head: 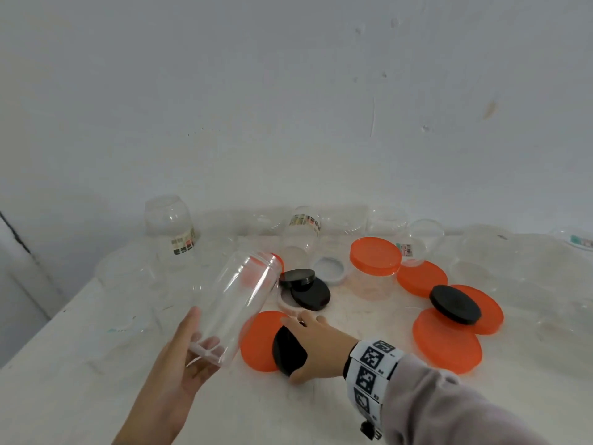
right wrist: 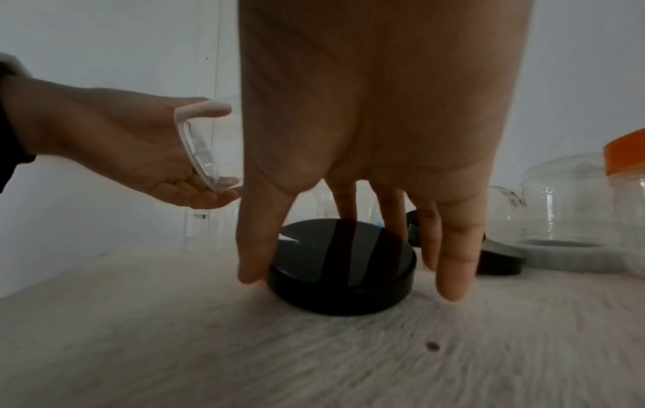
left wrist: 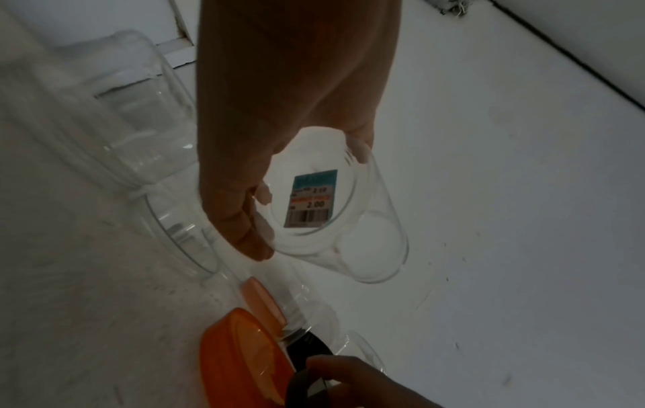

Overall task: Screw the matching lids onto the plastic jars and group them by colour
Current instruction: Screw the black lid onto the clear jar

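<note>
The left hand [head: 179, 361] grips a clear jar [head: 239, 303], tilted above the table [head: 96, 396]. The right hand [head: 317, 345] pinches a black lid [head: 288, 350] beside an orange lid [head: 256, 340]. Loose lids and jars crowd behind; one capped jar [head: 373, 268] stands upright

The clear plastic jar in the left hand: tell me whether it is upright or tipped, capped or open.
Tipped and uncapped: the clear plastic jar leans away, base in the left hand, its mouth bare.

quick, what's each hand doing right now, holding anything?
Left hand: holds the clear jar by its base, tilted.
Right hand: fingers spread down around a black lid on the table, grip not clearly closed.
</note>
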Tool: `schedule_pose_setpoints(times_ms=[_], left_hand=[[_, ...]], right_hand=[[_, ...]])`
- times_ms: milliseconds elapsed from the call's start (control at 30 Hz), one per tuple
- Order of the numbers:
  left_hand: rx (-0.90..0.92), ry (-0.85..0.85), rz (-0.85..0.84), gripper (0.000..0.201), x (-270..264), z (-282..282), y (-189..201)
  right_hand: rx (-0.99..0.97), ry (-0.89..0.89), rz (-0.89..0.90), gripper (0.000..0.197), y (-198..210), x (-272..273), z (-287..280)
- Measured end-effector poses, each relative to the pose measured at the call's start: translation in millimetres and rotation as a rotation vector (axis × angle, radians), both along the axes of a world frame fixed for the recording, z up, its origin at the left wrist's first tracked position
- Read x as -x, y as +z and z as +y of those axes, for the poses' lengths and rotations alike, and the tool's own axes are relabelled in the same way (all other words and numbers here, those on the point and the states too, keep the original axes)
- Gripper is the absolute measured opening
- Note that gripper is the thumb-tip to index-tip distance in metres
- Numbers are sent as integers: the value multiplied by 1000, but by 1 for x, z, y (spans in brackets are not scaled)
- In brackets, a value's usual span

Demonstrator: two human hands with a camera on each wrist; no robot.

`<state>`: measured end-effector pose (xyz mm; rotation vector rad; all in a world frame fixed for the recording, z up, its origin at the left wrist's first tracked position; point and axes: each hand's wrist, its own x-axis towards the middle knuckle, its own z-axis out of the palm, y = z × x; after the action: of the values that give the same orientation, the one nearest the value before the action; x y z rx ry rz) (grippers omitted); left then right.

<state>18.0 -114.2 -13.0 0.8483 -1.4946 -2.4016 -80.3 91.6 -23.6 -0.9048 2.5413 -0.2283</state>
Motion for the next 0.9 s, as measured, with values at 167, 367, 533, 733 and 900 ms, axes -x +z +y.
schedule_pose_setpoints(times_ms=[167, 367, 533, 733, 900], left_hand=[[-59, -86, -8, 59, 1, 11, 1], [16, -348, -18, 63, 10, 33, 2], [188, -528, 22, 47, 23, 58, 4], [612, -655, -59, 71, 46, 85, 1], [750, -725, -52, 89, 63, 109, -7]], right_hand=[[53, -22, 50, 86, -1, 1, 9], [317, -252, 0, 85, 30, 24, 54], [432, -396, 49, 81, 62, 43, 95], [613, -444, 47, 78, 100, 55, 123], [633, -402, 69, 79, 126, 53, 130]])
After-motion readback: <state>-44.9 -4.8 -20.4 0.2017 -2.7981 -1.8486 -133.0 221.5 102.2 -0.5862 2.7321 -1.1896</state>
